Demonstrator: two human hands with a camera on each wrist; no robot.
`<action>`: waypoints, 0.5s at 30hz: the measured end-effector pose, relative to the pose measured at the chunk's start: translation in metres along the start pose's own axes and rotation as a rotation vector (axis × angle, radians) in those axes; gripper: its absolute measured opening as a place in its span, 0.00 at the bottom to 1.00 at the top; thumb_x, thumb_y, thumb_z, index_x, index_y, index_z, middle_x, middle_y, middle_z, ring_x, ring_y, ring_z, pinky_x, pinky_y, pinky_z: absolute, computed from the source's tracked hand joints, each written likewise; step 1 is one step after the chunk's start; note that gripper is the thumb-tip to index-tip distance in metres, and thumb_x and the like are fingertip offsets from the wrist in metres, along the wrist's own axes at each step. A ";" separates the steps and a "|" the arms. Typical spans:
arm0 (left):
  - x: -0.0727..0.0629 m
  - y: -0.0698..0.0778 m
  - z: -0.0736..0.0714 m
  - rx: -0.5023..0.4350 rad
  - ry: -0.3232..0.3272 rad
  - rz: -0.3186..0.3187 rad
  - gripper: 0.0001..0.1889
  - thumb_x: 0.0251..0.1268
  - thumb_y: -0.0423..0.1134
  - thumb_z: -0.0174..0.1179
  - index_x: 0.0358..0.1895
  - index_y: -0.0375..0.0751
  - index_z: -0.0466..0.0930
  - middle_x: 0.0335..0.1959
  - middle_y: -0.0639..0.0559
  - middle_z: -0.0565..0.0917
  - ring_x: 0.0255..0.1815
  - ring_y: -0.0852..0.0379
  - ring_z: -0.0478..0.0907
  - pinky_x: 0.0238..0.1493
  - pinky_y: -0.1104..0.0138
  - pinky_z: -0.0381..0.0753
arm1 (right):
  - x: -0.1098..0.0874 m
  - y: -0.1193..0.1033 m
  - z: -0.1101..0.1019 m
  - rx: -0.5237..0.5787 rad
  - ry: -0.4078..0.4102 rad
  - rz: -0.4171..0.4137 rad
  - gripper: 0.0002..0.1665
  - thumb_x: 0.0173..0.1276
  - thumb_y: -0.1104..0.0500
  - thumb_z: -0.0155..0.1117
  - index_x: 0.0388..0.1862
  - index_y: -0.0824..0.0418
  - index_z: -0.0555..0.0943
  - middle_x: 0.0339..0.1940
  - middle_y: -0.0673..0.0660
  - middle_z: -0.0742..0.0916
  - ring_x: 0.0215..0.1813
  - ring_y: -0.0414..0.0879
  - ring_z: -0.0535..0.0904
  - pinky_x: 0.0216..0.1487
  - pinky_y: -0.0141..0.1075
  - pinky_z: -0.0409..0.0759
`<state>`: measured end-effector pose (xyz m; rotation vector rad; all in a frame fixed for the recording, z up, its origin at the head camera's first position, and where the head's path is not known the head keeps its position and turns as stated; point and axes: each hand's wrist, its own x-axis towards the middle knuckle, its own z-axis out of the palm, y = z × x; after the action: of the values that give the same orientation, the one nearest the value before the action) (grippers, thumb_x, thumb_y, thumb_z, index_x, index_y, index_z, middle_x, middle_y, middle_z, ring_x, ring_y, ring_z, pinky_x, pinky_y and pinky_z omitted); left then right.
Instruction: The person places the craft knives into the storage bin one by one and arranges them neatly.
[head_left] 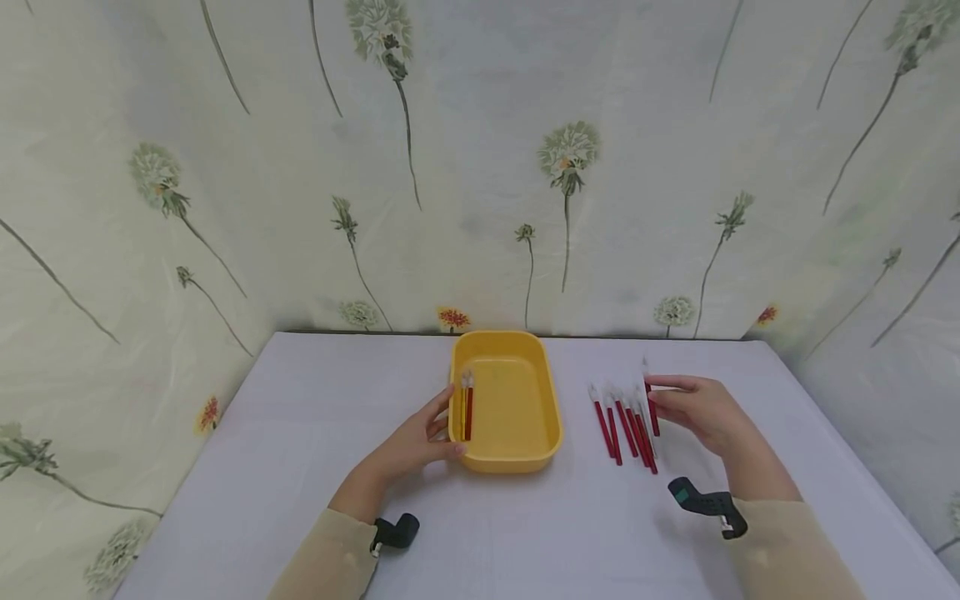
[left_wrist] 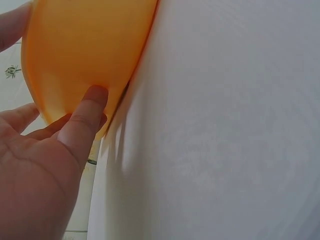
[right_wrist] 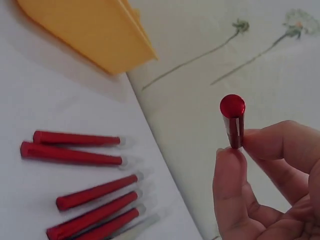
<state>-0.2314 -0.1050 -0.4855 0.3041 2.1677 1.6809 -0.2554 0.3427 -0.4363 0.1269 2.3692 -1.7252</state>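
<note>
A yellow plastic tray (head_left: 517, 462) stands on the white table. My left hand (head_left: 417, 437) holds its left side, thumb against the outer wall and fingers along the rim; the left wrist view shows this hand (left_wrist: 47, 155) close to the tray's wall (left_wrist: 85, 45). Inside lie a red paintbrush (head_left: 469, 412) with a whitish tip and a slim orange shape beside it, perhaps a reflection. To the right, my right hand (head_left: 693, 408) pinches a red paintbrush (right_wrist: 235, 122) between thumb and fingers, raised above the table, its pale tip pointing away.
Several red paintbrushes (head_left: 621, 427) with clear, whitish tips lie fanned out between the tray and my right hand. A flower-printed sheet (head_left: 480, 167) hangs behind the table's back edge. Dark wrist cameras (head_left: 708, 504) sit on both forearms.
</note>
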 end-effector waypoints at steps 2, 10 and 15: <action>0.000 0.000 0.000 0.010 0.006 -0.009 0.53 0.57 0.47 0.75 0.81 0.62 0.48 0.81 0.53 0.54 0.77 0.49 0.61 0.71 0.53 0.66 | -0.001 -0.007 0.005 0.033 -0.020 -0.019 0.35 0.72 0.57 0.66 0.71 0.73 0.69 0.54 0.55 0.84 0.47 0.37 0.85 0.51 0.31 0.84; 0.000 0.000 0.001 0.024 0.013 -0.012 0.53 0.57 0.48 0.74 0.81 0.62 0.48 0.81 0.53 0.54 0.77 0.49 0.61 0.71 0.52 0.66 | -0.001 -0.037 0.040 0.108 -0.041 -0.055 0.31 0.71 0.56 0.67 0.68 0.70 0.74 0.47 0.48 0.86 0.45 0.38 0.85 0.53 0.33 0.83; 0.000 -0.001 0.001 0.018 0.012 -0.009 0.53 0.57 0.47 0.74 0.81 0.60 0.48 0.81 0.53 0.53 0.77 0.49 0.61 0.71 0.52 0.67 | 0.006 -0.052 0.065 0.161 -0.056 -0.036 0.27 0.70 0.58 0.69 0.65 0.66 0.78 0.45 0.50 0.87 0.46 0.41 0.86 0.53 0.36 0.83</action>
<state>-0.2304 -0.1042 -0.4866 0.2900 2.1910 1.6631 -0.2633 0.2642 -0.4080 0.0605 2.2048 -1.9091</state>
